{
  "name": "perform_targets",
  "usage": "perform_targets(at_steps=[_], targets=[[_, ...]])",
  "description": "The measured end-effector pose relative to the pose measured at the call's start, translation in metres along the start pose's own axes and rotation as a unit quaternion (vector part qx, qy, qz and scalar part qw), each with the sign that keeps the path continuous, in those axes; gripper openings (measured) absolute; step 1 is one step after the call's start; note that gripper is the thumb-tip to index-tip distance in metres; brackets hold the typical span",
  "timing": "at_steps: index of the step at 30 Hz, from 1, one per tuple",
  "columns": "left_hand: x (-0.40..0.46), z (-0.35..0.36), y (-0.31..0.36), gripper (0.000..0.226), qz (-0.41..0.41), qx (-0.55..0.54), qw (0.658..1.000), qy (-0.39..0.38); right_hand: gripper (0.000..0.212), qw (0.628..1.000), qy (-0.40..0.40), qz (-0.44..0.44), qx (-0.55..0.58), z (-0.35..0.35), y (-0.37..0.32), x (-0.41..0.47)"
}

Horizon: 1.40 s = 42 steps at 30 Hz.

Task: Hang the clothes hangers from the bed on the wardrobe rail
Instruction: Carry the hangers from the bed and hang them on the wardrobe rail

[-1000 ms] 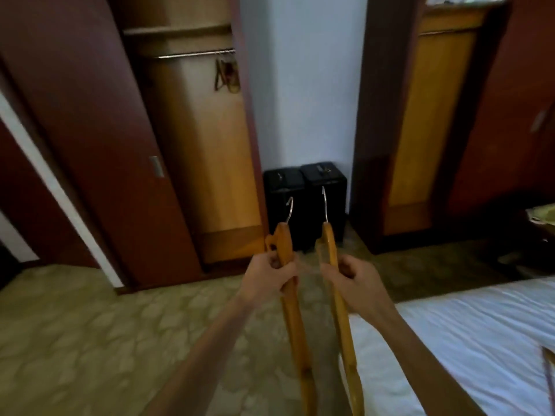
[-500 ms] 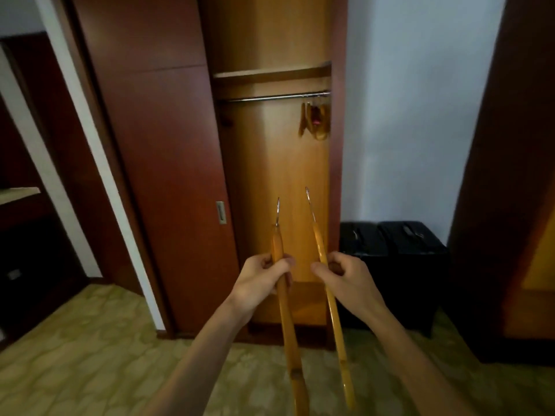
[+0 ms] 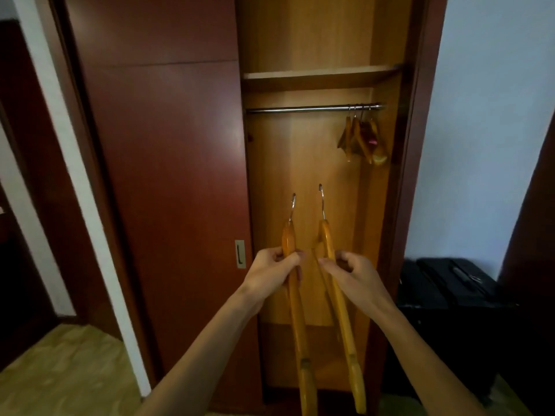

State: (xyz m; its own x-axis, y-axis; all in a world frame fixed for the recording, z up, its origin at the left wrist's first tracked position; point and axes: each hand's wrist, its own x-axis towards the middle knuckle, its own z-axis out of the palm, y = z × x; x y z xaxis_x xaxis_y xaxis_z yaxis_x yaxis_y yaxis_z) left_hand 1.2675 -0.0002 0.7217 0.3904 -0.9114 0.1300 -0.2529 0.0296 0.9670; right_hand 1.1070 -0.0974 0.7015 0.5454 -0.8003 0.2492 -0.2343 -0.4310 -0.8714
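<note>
My left hand (image 3: 271,270) is shut on one wooden hanger (image 3: 295,319), seen edge-on with its metal hook pointing up. Beside it, my right hand (image 3: 356,276) grips a second wooden hanger (image 3: 342,319), also edge-on with its hook up. Both hangers are held in front of the open wardrobe compartment, well below the metal rail (image 3: 312,109). Several wooden hangers (image 3: 362,139) hang bunched at the rail's right end. The bed is out of view.
A dark red sliding door (image 3: 162,175) with a small metal pull covers the wardrobe's left half. A wooden shelf (image 3: 321,75) sits just above the rail. Black suitcases (image 3: 447,289) stand on the floor to the right, against the white wall.
The view has moved closer to the wardrobe and tilted up, so the rail sits larger and more central. Both hands still hold their hangers, now raised slightly toward the compartment.
</note>
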Motion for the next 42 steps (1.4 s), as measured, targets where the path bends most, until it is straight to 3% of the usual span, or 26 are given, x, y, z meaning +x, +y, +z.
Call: perform_targets(at_steps=[3, 7, 10, 20, 30, 38, 42], targets=[[0.061, -0.028, 0.004, 0.024, 0.01, 0.011, 1.0, -0.023, 0.046, 0.999, 0.038, -0.01, -0.015, 0.012, -0.009, 0.053], [0.133, -0.047, 0.006, 0.024, 0.016, 0.033, 0.998, -0.052, 0.027, 0.997, 0.066, -0.015, -0.035, 0.014, -0.015, 0.113], [0.184, -0.054, 0.007, 0.027, 0.013, 0.048, 0.997, -0.063, 0.027, 0.995, 0.086, -0.01, -0.059, 0.012, -0.014, 0.157], [0.35, -0.059, 0.023, 0.031, 0.049, 0.05, 0.997, -0.042, 0.027, 0.988, 0.124, -0.027, -0.092, 0.002, 0.008, 0.319], [0.562, -0.042, 0.077, 0.039, 0.101, 0.019, 0.995, 0.006, 0.033, 0.982, 0.15, -0.08, -0.085, -0.067, 0.005, 0.534], [0.689, -0.018, 0.114, 0.052, 0.118, 0.007, 0.993, -0.028, 0.03, 0.982, 0.147, -0.042, -0.111, -0.116, -0.005, 0.662], [0.734, -0.01, 0.123, 0.048, 0.131, -0.004, 0.99, -0.043, 0.03, 0.981, 0.159, -0.01, -0.114, -0.128, -0.002, 0.701]])
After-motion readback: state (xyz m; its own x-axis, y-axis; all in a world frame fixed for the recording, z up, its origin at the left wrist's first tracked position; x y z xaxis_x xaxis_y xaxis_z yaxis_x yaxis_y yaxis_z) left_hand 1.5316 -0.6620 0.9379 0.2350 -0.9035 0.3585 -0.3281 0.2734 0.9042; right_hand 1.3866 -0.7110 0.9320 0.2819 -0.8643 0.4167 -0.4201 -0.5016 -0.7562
